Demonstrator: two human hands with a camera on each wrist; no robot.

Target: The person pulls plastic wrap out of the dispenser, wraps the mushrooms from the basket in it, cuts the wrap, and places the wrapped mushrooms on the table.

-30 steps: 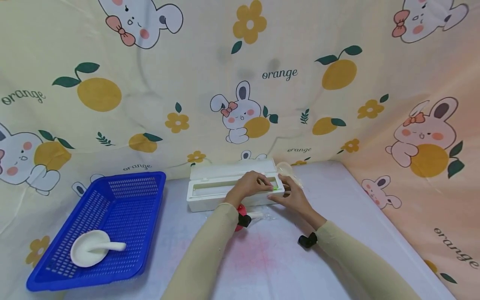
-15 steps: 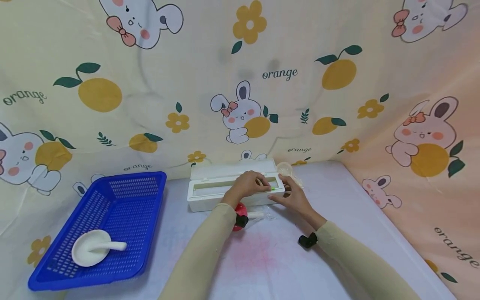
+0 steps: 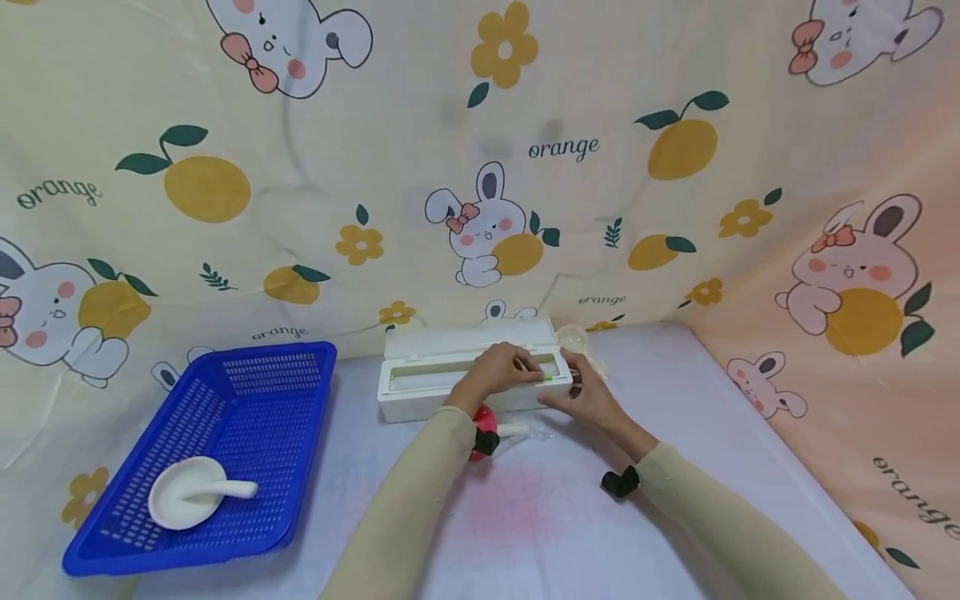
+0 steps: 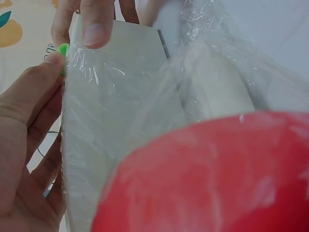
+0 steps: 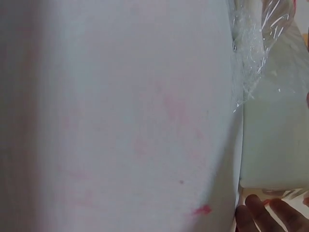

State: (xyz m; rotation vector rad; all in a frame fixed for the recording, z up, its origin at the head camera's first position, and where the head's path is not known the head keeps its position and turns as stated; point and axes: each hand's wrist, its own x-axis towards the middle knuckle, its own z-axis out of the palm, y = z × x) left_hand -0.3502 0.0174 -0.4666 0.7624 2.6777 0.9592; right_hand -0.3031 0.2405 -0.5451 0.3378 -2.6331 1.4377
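A long white box (image 3: pixel 420 407) with its lid raised stands at the back middle of the table; a long slot runs along its top. My left hand (image 3: pixel 495 371) reaches over the slot and pinches a small bright green tab (image 3: pixel 548 377) near the right end. In the left wrist view the thumb lies against that green tab (image 4: pixel 63 50). My right hand (image 3: pixel 588 396) grips the box's right end, thumb at the front. Under my left wrist lies a red round-headed object (image 4: pixel 212 179) with a white handle (image 3: pixel 513 430), wrapped in clear plastic.
At the left stands a blue perforated basket (image 3: pixel 300 467); a white shallow dish with a handle (image 3: pixel 187 493) lies in it. Behind the box's right end sits a pale translucent round item (image 3: pixel 573 337). A printed cloth (image 3: pixel 405 167) hangs close behind the table.
The head view has shifted slightly, so the scene sits a little further right. Both hands keep their places on the box, with hardly any movement.
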